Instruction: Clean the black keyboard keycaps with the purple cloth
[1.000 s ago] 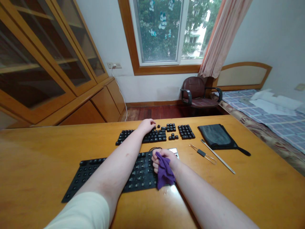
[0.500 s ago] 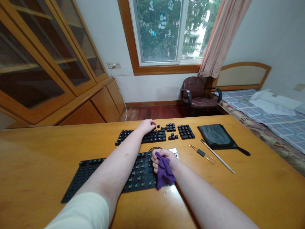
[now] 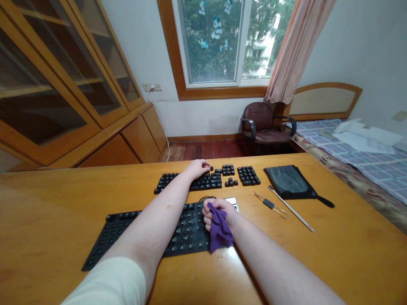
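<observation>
My left hand (image 3: 198,168) reaches over the back rows of loose black keycaps (image 3: 205,182), its thumb and fingertips closed at a single keycap (image 3: 211,168). Bunched in my right fist (image 3: 222,208) is a purple cloth (image 3: 220,231), its loose end hanging over the right part of a keyboard base (image 3: 182,231). Bare switch posts show across that base, which my left forearm partly covers. More keycaps lie grouped to the right, among them a number pad block (image 3: 248,175) and an arrow cluster (image 3: 231,182).
On the table's right side lie a wire keycap puller (image 3: 269,203), a thin pale stick-like brush (image 3: 291,208) and a black mesh pouch (image 3: 288,181) with a strap. Beyond the table stand an office chair (image 3: 262,123), a bed (image 3: 365,156) and a glass-door cabinet (image 3: 66,76).
My left hand has shifted slightly right, and its fingertips have come to the single keycap. The right hand and its cloth have stayed in place.
</observation>
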The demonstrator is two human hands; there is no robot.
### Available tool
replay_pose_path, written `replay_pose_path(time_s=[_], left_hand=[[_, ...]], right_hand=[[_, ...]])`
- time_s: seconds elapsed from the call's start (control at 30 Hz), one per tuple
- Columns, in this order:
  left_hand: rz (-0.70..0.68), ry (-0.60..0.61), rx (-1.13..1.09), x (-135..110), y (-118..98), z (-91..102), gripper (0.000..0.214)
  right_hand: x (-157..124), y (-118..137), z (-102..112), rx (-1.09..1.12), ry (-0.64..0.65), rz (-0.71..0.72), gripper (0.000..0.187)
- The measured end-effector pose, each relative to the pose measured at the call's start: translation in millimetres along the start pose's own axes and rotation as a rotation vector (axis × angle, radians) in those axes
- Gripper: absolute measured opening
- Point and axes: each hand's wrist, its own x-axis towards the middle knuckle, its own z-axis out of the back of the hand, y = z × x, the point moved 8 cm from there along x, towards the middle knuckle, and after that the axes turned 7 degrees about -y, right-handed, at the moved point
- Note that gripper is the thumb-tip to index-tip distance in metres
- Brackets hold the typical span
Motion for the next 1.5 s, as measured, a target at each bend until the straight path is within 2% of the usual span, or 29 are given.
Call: replay_pose_path(time_s=[0.27, 0.43, 0.63, 0.93, 1.27, 1.5], left_hand=[[-0.013, -0.006, -0.015, 0.7, 5.4, -0.7, 0.033], [-0.102, -0.037, 0.016, -1.3, -8.8, 1.4, 0.033], [-0.181, 0.010, 0.061, -0.8, -23.0, -8.9, 0.025], [-0.117, -0.037, 0.108, 3.0, -16.3, -9.1, 0.024], [0.032, -0.116, 0.114, 6.6, 2.9, 2.4, 0.024], [0.033, -0.105, 0.077, 6.3, 2.5, 0.6, 0.022]], right_hand=[[-0.2, -0.4, 1.4, -0.029, -0.027, -0.005, 0.007], [0.0, -0.4, 2.2, -0.025, -0.026, -0.003, 0.006], [0.1, -0.8, 2.2, -0.036, -0.014, -0.004, 0.008], [0.0, -0.8, 0.9, -0.041, -0.017, -0.004, 0.007], [0.5, -0.5, 1.3, -0.048, -0.017, 0.000, 0.008], [0.0, 0.3, -2.5, -0.011, -0.007, -0.001, 0.008]])
